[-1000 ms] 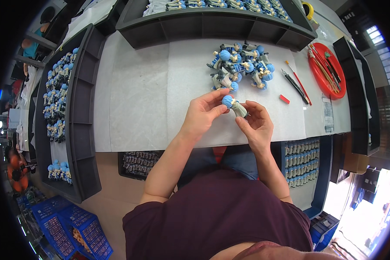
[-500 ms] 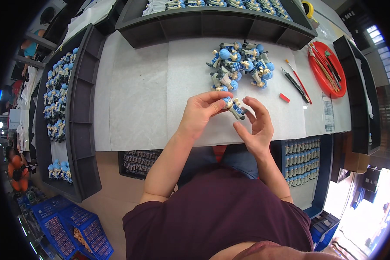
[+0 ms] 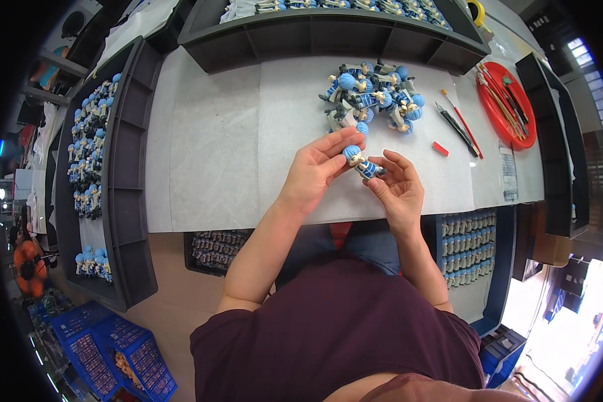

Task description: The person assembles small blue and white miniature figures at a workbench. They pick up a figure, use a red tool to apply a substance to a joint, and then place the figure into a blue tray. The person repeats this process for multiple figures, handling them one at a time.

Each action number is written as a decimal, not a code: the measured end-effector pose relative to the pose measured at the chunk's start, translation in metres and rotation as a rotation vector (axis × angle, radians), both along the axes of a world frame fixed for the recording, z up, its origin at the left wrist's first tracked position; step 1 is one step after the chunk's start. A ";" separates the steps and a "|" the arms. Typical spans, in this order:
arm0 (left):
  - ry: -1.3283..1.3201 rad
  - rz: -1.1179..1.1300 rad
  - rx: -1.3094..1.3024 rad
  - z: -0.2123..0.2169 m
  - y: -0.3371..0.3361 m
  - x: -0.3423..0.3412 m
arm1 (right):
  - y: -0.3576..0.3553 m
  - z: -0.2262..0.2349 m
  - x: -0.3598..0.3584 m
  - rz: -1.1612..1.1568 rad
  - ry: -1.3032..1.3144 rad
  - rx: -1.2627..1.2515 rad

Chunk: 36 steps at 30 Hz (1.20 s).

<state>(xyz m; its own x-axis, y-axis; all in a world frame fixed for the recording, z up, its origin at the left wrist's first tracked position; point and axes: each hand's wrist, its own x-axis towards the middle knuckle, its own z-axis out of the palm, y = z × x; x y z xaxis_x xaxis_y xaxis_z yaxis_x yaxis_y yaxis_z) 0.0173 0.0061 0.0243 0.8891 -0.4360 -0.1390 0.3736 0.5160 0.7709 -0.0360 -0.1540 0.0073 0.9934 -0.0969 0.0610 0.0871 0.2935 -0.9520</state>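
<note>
Between my two hands, above the near part of the white-covered table, is a small figurine (image 3: 363, 164) with light blue hair and a blue-and-white outfit. My left hand (image 3: 315, 167) pinches it at the head end, thumb and fingers closed. The thumb and fingers of my right hand (image 3: 398, 187) close on its legs from the other side. Just beyond my hands lies a heap of like figurines (image 3: 375, 97), jumbled in several directions.
Right of the heap lie a black pen-like tool (image 3: 457, 130), a thin red brush (image 3: 462, 124) and a small red piece (image 3: 440, 149). A red dish (image 3: 529, 137) holds brushes. Grey trays of figurines stand at the back (image 3: 335, 40) and left (image 3: 130, 167); a blue-edged tray (image 3: 496, 268) sits lower right.
My right hand has closed in from apart and now grips the figurine's legs. The figurine has turned so its front shows more. My left hand keeps its pinch.
</note>
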 end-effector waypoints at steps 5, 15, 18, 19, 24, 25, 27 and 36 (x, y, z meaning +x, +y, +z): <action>-0.007 -0.001 0.008 0.003 -0.001 0.000 | -0.001 -0.003 0.000 -0.011 0.009 0.000; -0.010 -0.008 0.039 0.002 -0.002 -0.001 | 0.000 -0.001 -0.002 -0.013 -0.020 -0.019; 0.005 -0.013 0.051 0.003 -0.001 -0.002 | 0.000 0.001 -0.004 -0.016 -0.044 -0.049; 0.007 -0.013 0.044 0.004 -0.001 -0.002 | 0.000 0.002 -0.004 -0.015 -0.049 -0.056; -0.057 -0.083 0.113 0.005 -0.009 -0.002 | -0.008 0.007 -0.006 -0.197 -0.197 -0.360; -0.060 -0.038 0.171 0.005 -0.010 -0.004 | -0.011 0.014 -0.004 -0.311 -0.344 -0.698; -0.075 -0.005 0.272 0.003 -0.016 -0.012 | -0.019 0.027 -0.011 -0.381 -0.507 -0.984; -0.462 -0.363 0.455 0.000 -0.103 -0.053 | -0.111 -0.002 -0.100 -0.551 -0.368 -0.869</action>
